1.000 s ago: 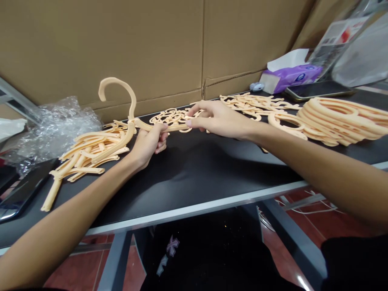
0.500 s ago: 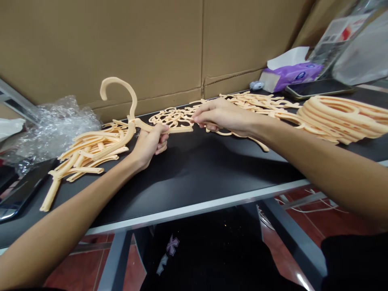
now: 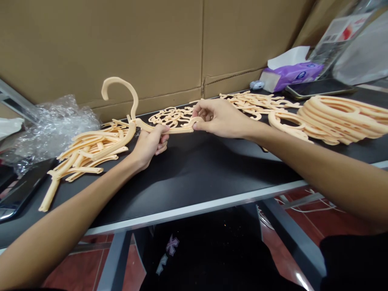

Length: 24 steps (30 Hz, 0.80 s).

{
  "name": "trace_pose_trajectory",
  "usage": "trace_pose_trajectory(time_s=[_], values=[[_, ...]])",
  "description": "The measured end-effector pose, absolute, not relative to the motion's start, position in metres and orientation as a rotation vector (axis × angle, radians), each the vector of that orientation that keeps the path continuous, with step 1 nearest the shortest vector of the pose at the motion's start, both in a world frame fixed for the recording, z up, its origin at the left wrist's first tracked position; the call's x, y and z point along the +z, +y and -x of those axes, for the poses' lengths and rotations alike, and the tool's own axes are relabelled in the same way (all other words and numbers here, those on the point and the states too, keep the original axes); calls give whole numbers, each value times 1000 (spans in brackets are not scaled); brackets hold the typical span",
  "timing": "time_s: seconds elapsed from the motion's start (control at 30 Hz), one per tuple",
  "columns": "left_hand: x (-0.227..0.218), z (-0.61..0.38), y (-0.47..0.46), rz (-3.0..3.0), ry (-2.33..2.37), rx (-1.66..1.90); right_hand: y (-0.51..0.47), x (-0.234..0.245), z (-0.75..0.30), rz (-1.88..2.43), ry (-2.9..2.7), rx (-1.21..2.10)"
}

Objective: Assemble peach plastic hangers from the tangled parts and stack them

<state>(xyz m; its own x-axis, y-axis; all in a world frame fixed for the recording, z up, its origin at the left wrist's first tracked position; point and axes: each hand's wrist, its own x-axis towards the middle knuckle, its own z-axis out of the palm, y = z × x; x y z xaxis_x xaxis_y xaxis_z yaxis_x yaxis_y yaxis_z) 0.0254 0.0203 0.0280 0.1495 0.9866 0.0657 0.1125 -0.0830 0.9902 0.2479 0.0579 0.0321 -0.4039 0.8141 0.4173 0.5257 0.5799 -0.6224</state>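
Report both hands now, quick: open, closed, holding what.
Left hand: closed, gripping a peach plastic hook hanger.
Right hand: closed, pinching the same hanger's far end.

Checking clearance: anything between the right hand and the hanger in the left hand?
Nothing visible. The right hand is already on the end of the peach plastic hanger that the left hand grips. The tangle of hanger pieces lies behind that bar, not between them.
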Motion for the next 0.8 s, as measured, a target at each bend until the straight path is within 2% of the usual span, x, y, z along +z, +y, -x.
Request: trace_pose_trajectory(time_s=[0.4, 0.8], values=[[27, -24, 21, -1422, 1150, 1105, 57, 34, -250, 1062, -2105, 467], [27, -25, 22, -1395, 1154, 1109, 50, 47, -252, 1064, -2260, 576]])
